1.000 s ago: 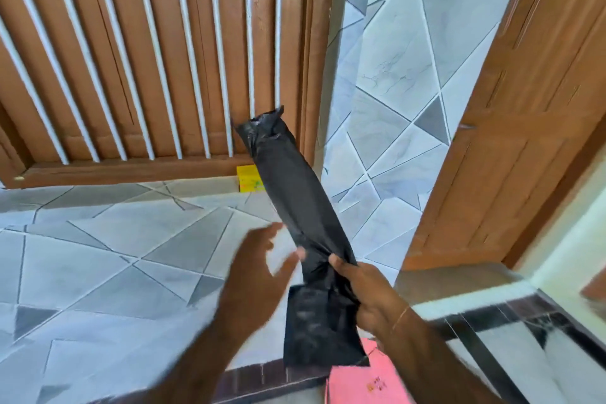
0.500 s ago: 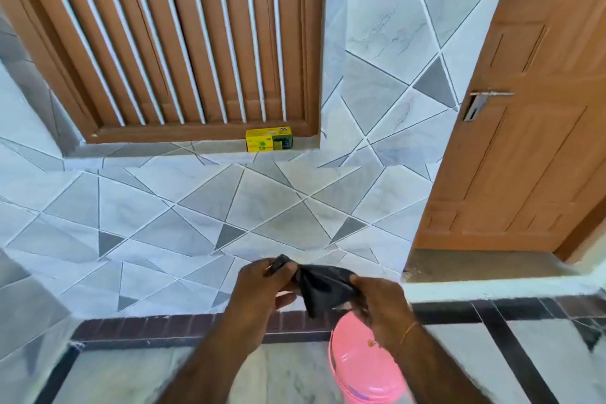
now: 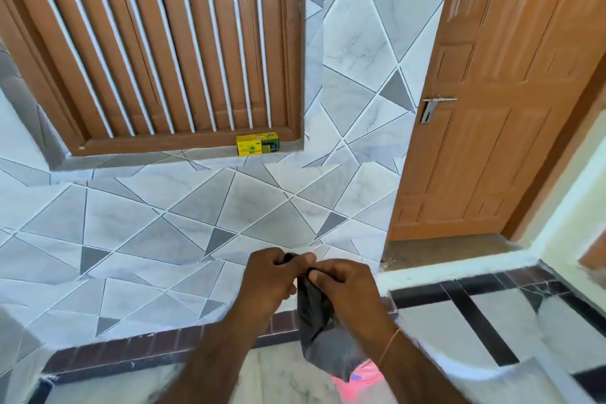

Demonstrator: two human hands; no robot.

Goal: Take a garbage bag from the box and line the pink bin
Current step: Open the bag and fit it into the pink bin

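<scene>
Hands closer now, L [image 3: 267, 279] & R [image 3: 344, 289]; bag [image 3: 316, 331] hangs lower, covering more of pink bin [image 3: 362, 377].

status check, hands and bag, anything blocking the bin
Left hand and right hand both pinching black bag at its top. Bag hangs bunched over pink bin, not in. Nothing seen blocking.

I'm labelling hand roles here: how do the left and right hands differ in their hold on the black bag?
The left hand pinches the garbage bag at its top edge; the right hand grips slightly lower. The left sits higher in view than the right. Both hold the bag, which hangs above the pink bin.
</scene>
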